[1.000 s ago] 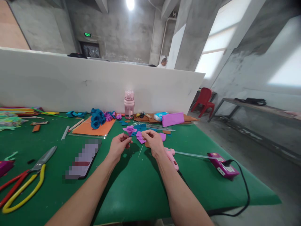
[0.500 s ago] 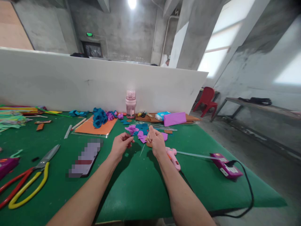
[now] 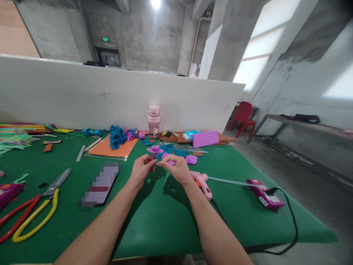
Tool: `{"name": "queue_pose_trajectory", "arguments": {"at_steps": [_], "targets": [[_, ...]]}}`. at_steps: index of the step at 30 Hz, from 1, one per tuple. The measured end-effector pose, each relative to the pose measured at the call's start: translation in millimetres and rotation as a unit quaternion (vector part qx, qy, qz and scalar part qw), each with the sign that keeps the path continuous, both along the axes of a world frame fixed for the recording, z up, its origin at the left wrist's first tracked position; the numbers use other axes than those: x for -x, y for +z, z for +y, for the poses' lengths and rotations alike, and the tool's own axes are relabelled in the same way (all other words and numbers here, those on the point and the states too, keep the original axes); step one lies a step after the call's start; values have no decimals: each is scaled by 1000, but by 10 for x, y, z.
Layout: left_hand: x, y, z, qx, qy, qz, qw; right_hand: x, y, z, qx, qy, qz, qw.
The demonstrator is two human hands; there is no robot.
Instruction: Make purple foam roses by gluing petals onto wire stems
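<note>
My left hand (image 3: 142,170) and my right hand (image 3: 178,169) meet fingertip to fingertip just above the green table (image 3: 165,224). The left fingers pinch a small felt piece that is mostly hidden. The right fingers pinch a purple felt petal (image 3: 171,162) and hold it against the left fingertips. Just beyond the hands lies a pile of purple and teal felt cut-outs (image 3: 172,151) with a purple felt flower (image 3: 154,150). A pink glue gun (image 3: 202,182) lies right beside my right wrist.
A phone (image 3: 100,184) and red-and-yellow scissors (image 3: 35,209) lie to the left. An orange sheet (image 3: 110,150) carries teal felt flowers (image 3: 117,136). A pink bottle (image 3: 153,119) stands against the white partition (image 3: 82,95). A purple power strip (image 3: 266,197) with a black cord sits at the right.
My right hand went to the felt pile, closed on a purple piece, then came back left to meet the left fingertips. The left hand stayed almost still.
</note>
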State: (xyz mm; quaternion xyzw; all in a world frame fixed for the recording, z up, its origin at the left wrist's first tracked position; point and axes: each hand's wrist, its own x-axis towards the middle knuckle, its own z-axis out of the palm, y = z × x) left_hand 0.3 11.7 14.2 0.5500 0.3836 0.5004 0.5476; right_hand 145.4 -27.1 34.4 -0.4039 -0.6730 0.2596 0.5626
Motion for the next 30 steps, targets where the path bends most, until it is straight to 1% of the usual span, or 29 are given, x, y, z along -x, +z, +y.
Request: {"name": "queue_pose_trajectory", "arguments": {"at_steps": [3, 7, 9, 12, 15, 17, 19, 23, 27, 30], "targets": [[0, 2, -3, -1, -2, -3, 1000, -1, 9, -13, -60, -40, -29, 997], [-1, -2, -7, 0, -5, -3, 1000, -14, 16, -14, -62, -88, -65, 992], [0, -2, -5, 2, -5, -3, 1000, -19, 9, -8, -83, -117, -94, 985], [1, 7, -2, 5, -2, -2, 1000, -27, 0, 2, -111, -142, -132, 975], [1, 30, -8, 7, -1, -2, 1000, -41, -1, 12, -98, -200, -147, 964], [-1, 46, -18, 8, -4, 0, 1000, -53, 3, 14, -108, -230, -146, 956], [-3, 55, -28, 8, -13, 6, 1000, -63, 8, 11, -122, -243, -146, 951], [-7, 52, -32, 5, -36, 20, 999, -83, 16, -1, -121, -267, -156, 943], [-6, 55, -27, 4, -44, 26, 999, -122, 29, -2, -137, -268, -145, 942], [-7, 74, -36, 7, -45, 25, 999, -147, 36, 3, -155, -267, -161, 937]]}}
